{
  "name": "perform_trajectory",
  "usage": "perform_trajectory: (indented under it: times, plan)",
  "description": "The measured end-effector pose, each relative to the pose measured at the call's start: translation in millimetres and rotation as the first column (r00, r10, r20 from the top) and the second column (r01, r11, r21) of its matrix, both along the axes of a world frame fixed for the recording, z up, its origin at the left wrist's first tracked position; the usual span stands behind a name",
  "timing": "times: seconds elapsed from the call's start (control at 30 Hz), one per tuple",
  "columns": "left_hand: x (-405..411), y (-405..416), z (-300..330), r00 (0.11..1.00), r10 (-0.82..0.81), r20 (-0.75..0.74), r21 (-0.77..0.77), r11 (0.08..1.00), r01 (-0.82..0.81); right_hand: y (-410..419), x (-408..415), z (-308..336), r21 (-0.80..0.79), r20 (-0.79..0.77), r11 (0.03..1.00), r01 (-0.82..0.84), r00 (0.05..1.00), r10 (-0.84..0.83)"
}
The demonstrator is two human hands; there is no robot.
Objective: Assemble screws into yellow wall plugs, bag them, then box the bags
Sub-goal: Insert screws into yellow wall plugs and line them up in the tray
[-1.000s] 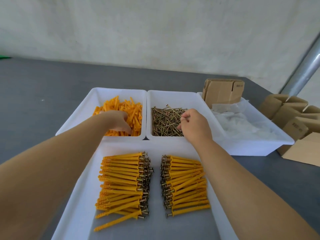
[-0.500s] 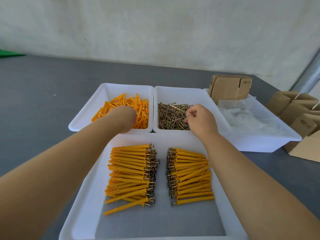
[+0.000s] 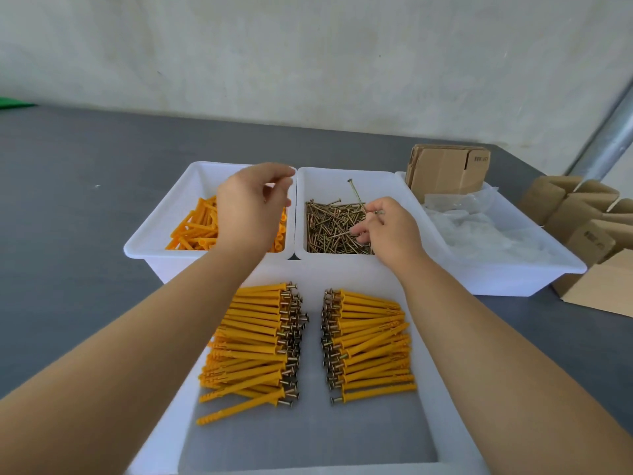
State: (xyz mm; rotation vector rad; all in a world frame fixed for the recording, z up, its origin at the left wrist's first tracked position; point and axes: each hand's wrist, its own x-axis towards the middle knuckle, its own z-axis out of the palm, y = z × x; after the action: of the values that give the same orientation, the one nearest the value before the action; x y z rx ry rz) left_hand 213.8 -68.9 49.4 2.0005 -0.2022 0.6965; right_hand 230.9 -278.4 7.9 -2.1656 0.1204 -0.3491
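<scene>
My left hand (image 3: 248, 214) hovers above the white bin of loose yellow wall plugs (image 3: 191, 231). Its fingers are curled and its palm faces away, so I see no plug in it. My right hand (image 3: 387, 231) reaches into the white bin of brass screws (image 3: 329, 228) and pinches screws; one long screw (image 3: 355, 192) sticks up from its fingertips. In the near white tray (image 3: 308, 437) lie two stacks of assembled plugs with screws, one on the left (image 3: 253, 341) and one on the right (image 3: 370, 344), heads facing the middle.
A third white bin (image 3: 513, 279) at the right holds clear plastic bags (image 3: 479, 231) and a folded cardboard box (image 3: 445, 169). More small cardboard boxes (image 3: 579, 214) lie at the right table edge. A metal pole (image 3: 603, 138) rises at far right.
My left hand has lifted up out of the plug pile and now hangs above the bin. My right hand has stayed in the screw bin and raised a long screw upright.
</scene>
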Motion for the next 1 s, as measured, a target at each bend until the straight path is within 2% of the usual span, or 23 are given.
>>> perform_trajectory:
  times: [0.07, 0.13, 0.23, 0.33, 0.43, 0.5, 0.63, 0.7, 0.8, 1.0]
  plan:
    - [-7.0, -12.1, -2.3, 0.992, -0.094, -0.079, -0.241, 0.968, 0.073, -0.8, -1.5, 2.6, 0.048, 0.004, 0.999, -0.019, 1.0, 0.019]
    - [-14.6, -18.7, -4.6, 0.964, -0.224, -0.144, -0.462, 0.877, 0.135, -0.7, -2.7, 6.0, 0.093, 0.012, 0.995, -0.043, 0.999, 0.042]
    - [-23.7, -23.2, -12.3, 0.898, -0.395, -0.195, -0.587, 0.78, 0.216, 0.0, -4.2, 11.7, 0.228, 0.029, 0.971, -0.065, 0.998, 0.06]
    - [-30.0, -27.5, -19.0, 0.864, -0.451, -0.226, -0.594, 0.766, 0.245, 0.0, -8.9, 18.7, 0.421, 0.037, 0.899, -0.12, 0.993, 0.115]
    - [-28.9, -28.7, -21.0, 0.87, -0.431, -0.24, -0.583, 0.781, 0.226, 4.6, -15.0, 24.2, 0.451, 0.047, 0.845, -0.288, 0.953, 0.3]
    - [-26.0, -27.5, -23.0, 0.883, -0.404, -0.238, -0.557, 0.802, 0.216, 8.6, -18.6, 26.2, 0.355, 0.05, 0.845, -0.399, 0.911, 0.409]
    - [-23.8, -25.2, -24.0, 0.913, -0.334, -0.236, -0.444, 0.872, 0.205, 18.9, -21.2, 23.4, -0.048, 0.006, 0.867, -0.495, 0.868, 0.496]
    - [-23.5, -23.4, -23.6, 0.915, -0.334, -0.228, -0.411, 0.885, 0.221, 24.6, -22.0, 20.7, -0.114, 0.001, 0.853, -0.51, 0.858, 0.513]
    - [-22.8, -18.0, -23.7, 0.921, -0.321, -0.219, -0.402, 0.89, 0.215, 28.2, -23.3, 20.0, -0.073, 0.036, 0.873, -0.482, 0.874, 0.485]
    - [-21.9, -9.3, -24.3, 0.916, -0.324, -0.235, -0.408, 0.888, 0.21, 28.0, -23.7, 24.1, 0.135, 0.116, 0.931, -0.34, 0.938, 0.326]
